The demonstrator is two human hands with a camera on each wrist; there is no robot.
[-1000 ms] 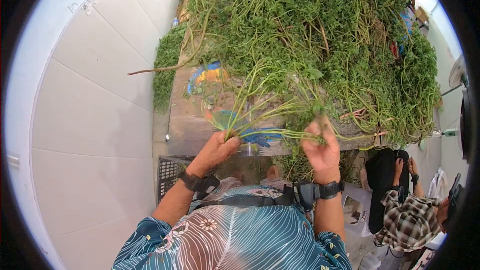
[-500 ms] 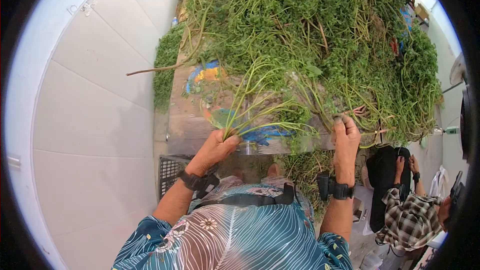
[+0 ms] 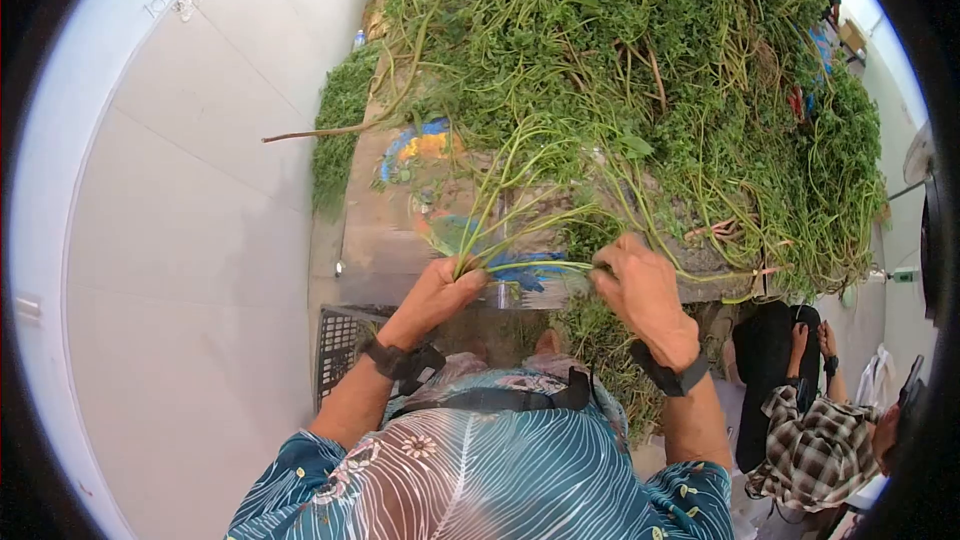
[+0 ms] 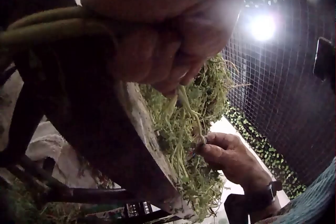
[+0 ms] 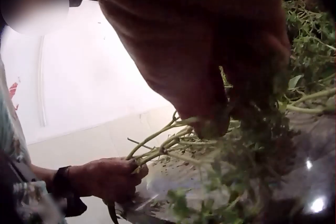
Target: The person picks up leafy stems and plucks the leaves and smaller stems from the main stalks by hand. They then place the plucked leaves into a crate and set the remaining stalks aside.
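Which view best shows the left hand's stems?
Head: the stems fan clearly from the left hand. Left wrist shows pieces either side of it; right wrist, a stretch partly hidden by the right hand.

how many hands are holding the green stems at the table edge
2: the left hand grips the green stems near their gathered ends, and the right hand pinches at least one farther along.
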